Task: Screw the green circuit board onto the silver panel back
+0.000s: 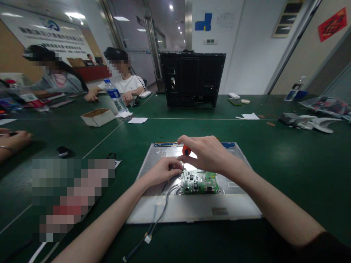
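Observation:
My right hand [210,153] grips the orange handle of a screwdriver [187,150]. The screwdriver's thin shaft points down at the upper left corner of a green circuit board [201,182]. My left hand [163,170] is beside that corner, thumb and fingers pinched close to the screwdriver tip; what they hold, if anything, is hidden. Under both hands lies a silver display panel [189,208], flat, with a blue circuit strip [229,145] along its far edge. Grey cables [166,204] run from the board's left side over the panel's near edge.
A black monitor housing [194,80] stands behind the panel on the green table [276,160]. Around it are a cardboard box [98,117], a water bottle [115,95], papers [138,120] and a white-grey tool [307,121]. Two people sit at the far left; another person's hand [15,140] is nearer.

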`<act>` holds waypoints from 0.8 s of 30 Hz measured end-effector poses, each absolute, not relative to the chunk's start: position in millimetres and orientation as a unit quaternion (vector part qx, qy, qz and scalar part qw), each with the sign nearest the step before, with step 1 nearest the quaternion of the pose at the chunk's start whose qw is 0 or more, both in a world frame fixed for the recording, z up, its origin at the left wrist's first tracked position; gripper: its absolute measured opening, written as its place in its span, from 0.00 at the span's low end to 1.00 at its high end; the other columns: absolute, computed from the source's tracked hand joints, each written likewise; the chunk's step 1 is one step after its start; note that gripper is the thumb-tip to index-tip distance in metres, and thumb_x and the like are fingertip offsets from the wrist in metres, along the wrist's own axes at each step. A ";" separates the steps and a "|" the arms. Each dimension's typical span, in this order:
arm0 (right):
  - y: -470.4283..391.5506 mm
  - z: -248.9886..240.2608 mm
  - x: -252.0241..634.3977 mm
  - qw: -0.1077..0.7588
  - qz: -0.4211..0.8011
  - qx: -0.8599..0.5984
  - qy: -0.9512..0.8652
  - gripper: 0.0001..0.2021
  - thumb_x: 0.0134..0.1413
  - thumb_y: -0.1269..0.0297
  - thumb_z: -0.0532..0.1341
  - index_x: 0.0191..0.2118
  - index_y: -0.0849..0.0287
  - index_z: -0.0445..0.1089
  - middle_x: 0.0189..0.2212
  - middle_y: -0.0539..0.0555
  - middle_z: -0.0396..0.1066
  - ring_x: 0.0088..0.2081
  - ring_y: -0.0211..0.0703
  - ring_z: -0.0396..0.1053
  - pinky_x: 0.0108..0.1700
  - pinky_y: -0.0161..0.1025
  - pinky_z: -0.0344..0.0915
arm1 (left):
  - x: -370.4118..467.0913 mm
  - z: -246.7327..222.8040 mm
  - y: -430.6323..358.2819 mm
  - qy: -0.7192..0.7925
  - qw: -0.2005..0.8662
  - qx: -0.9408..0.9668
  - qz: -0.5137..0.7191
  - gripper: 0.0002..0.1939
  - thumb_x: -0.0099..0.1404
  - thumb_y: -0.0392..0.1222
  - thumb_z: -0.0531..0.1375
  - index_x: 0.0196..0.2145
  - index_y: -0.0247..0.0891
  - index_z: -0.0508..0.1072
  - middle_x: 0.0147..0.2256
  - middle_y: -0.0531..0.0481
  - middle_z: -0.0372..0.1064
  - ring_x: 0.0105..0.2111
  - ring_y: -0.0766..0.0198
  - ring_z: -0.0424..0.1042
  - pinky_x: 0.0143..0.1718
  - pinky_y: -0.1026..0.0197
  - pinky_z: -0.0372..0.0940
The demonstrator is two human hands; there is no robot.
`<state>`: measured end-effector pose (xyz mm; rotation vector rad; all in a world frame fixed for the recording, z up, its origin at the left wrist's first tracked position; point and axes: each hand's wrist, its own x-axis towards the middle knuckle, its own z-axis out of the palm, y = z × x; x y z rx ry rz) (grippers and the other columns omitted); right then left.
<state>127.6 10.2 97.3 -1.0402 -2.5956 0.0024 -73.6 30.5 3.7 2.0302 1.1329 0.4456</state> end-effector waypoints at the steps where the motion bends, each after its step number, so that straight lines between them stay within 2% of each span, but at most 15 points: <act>1: 10.2 97.2 127.5 0.175 0.002 -0.367 -0.914 0.13 0.60 0.59 0.53 0.48 0.59 0.59 0.35 0.52 0.73 0.29 0.39 0.65 0.26 0.35 0.45 | -73.4 4.0 30.4 0.445 0.374 0.795 0.173 0.05 0.59 0.39 0.59 0.30 0.36 0.74 0.26 0.53 0.69 0.28 0.63 0.67 0.32 0.62 0.60; 6: 7.8 98.9 128.2 0.187 0.008 -0.359 -0.914 0.15 0.55 0.65 0.53 0.48 0.62 0.59 0.34 0.53 0.72 0.27 0.37 0.64 0.25 0.35 0.45 | -74.3 4.2 30.8 0.427 0.368 0.807 0.176 0.05 0.59 0.39 0.59 0.30 0.36 0.73 0.25 0.54 0.67 0.27 0.64 0.65 0.31 0.62 0.59; 12: 10.0 97.2 127.6 0.180 0.010 -0.357 -0.916 0.14 0.59 0.58 0.53 0.47 0.60 0.59 0.34 0.52 0.72 0.27 0.37 0.64 0.25 0.35 0.45 | -74.6 4.9 30.5 0.440 0.361 0.804 0.172 0.05 0.59 0.39 0.59 0.31 0.36 0.74 0.26 0.54 0.68 0.28 0.64 0.66 0.31 0.62 0.59; 19: 7.1 98.6 127.6 0.194 0.020 -0.351 -0.916 0.15 0.54 0.65 0.54 0.48 0.61 0.59 0.33 0.52 0.71 0.26 0.37 0.62 0.25 0.35 0.46 | -76.6 0.3 31.9 0.426 0.368 0.807 0.178 0.05 0.59 0.39 0.59 0.31 0.36 0.74 0.26 0.54 0.67 0.28 0.64 0.65 0.32 0.63 0.59; 24: 7.7 98.1 127.9 0.193 0.019 -0.350 -0.917 0.12 0.58 0.60 0.53 0.45 0.59 0.60 0.32 0.51 0.71 0.26 0.36 0.61 0.25 0.35 0.45 | -76.2 0.6 30.9 0.435 0.361 0.805 0.181 0.05 0.59 0.40 0.59 0.31 0.36 0.74 0.26 0.54 0.68 0.28 0.64 0.65 0.32 0.62 0.59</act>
